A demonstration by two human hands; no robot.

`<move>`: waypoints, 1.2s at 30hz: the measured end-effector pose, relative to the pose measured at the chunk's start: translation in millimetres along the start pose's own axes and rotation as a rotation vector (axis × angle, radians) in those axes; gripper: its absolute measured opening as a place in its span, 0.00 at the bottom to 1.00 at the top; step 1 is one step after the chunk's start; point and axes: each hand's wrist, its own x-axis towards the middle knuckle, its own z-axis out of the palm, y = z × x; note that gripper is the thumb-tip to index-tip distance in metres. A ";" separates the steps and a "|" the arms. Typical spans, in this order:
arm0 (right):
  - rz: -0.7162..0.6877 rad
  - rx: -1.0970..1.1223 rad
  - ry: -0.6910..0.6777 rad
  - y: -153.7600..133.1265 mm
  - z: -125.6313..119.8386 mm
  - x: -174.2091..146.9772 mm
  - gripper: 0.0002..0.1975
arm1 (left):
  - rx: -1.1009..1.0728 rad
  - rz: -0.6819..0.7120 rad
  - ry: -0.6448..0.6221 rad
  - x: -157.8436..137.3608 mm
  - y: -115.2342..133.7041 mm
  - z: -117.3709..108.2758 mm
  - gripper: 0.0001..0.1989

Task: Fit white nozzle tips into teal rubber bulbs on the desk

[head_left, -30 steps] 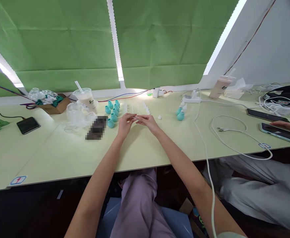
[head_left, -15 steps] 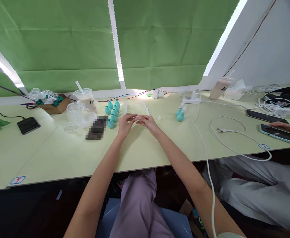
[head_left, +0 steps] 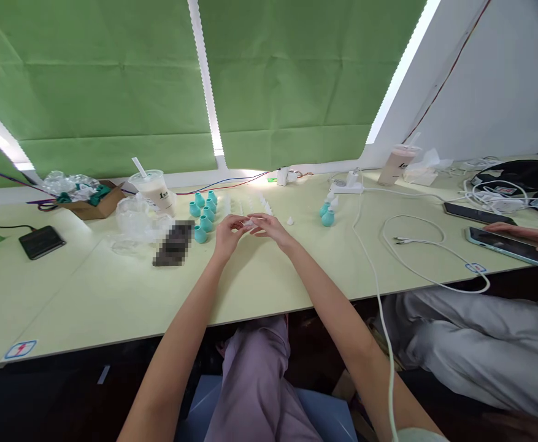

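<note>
My left hand (head_left: 228, 237) and my right hand (head_left: 271, 228) meet over the table, fingertips pinched together on a small whitish, translucent piece (head_left: 249, 224). Fingers cover much of it, so its kind is unclear. Left of my hands stand several turquoise bulb-shaped pieces (head_left: 205, 223) with open necks. Behind my fingers, small white and clear parts (head_left: 264, 204) lie in rows. One white cone-shaped cap (head_left: 290, 221) sits alone to the right. Farther right are turquoise bulbs (head_left: 327, 218) with white tips.
A blurred dark flat item (head_left: 173, 244), a crumpled plastic bag (head_left: 140, 221) and a drink cup (head_left: 153, 189) are at left, with a cardboard box (head_left: 96, 205) beyond. A white cable (head_left: 373, 276) crosses the table at right. Another person's hand (head_left: 521, 232) touches a phone (head_left: 510, 247).
The view has turned slightly to the right. My hands stay together on the small piece, fingers shifted a little around it. The other person's hand reaches farther over the phone.
</note>
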 end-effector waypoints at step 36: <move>-0.271 -0.057 -0.034 -5.0 -22.7 -1.3 0.14 | -0.277 -0.311 -0.402 -5.5 2.9 2.2 0.19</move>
